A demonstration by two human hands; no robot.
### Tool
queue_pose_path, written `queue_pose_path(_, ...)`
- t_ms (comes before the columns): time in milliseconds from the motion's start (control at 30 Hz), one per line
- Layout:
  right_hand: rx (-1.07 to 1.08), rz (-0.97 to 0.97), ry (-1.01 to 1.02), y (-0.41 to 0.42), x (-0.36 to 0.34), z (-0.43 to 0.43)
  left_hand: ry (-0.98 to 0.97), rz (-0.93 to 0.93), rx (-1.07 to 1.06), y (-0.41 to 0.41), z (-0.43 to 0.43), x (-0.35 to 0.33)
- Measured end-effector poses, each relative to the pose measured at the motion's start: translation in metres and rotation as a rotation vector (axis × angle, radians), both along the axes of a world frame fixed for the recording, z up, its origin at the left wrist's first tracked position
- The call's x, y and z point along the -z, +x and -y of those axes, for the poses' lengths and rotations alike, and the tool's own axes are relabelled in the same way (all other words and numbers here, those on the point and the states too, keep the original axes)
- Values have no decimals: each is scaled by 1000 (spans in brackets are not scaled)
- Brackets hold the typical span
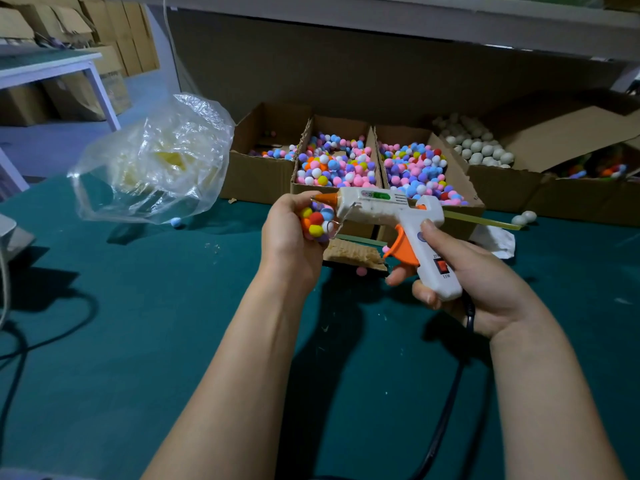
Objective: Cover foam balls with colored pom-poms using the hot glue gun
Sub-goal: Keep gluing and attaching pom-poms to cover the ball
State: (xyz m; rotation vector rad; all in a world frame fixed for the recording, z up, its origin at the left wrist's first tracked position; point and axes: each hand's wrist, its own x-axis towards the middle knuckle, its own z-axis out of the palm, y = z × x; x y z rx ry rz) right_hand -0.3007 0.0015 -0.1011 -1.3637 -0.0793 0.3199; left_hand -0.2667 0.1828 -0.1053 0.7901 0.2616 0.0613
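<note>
Over the green table (138, 341), before cardboard boxes (263, 174) of loose pom-poms (336, 164), the right hand (485, 282) grips the white glue gun (391, 211), its nozzle at the top of the pom-pom-covered ball (317, 223), which the left hand (287, 237) clasps in curled fingers

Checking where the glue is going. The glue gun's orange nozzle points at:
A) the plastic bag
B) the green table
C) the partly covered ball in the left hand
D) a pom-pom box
C: the glue gun, held in the right hand, has its nozzle tip at the pom-pom ball that the left hand grips.
</note>
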Motion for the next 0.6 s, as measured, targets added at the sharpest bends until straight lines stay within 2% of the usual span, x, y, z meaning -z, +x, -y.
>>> queue_pose_path(200,15,14,-69,0,0,2,62,-43,13,1,-2,1)
queue_pose_path(400,27,42,-171,-1,-2,3,267,-61,-157,1,-3,3)
queue_pose_path(600,82,152,-327,-6,-6,2,453,51,-271,2,0,7)
